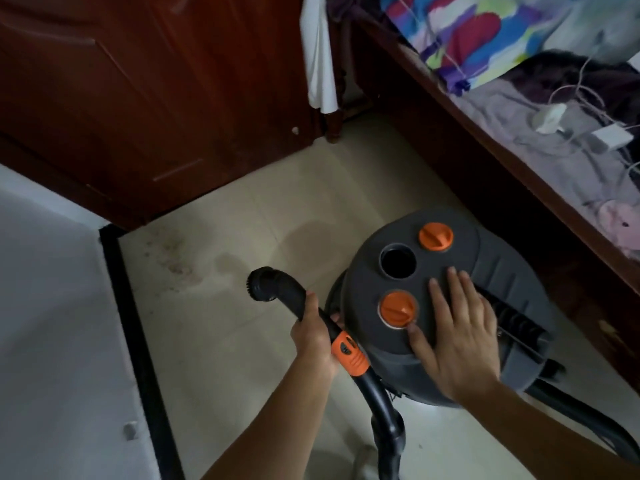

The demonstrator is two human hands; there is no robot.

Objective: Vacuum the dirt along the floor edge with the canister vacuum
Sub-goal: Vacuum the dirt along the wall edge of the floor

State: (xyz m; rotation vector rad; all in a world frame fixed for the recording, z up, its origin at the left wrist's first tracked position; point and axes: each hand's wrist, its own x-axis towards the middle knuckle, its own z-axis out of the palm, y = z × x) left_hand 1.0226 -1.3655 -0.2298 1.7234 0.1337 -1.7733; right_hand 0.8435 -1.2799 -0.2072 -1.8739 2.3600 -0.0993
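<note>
the left hand [313, 336] grips the black hose handle [294, 299] with its brush nozzle [262, 283] just ahead, while the right hand [457, 336] lies flat, fingers straight, on the canister vacuum [446, 299] lid, dirt [173, 261] lying ahead-left.

Reaches in from the bottom edge with both bare forearms [273, 417]. Grips the hose handle [289, 294] in the left hand [313, 336], fingers curled round it. Rests the right hand [457, 336] flat on the canister lid [464, 251], fingers straight, spread.
</note>
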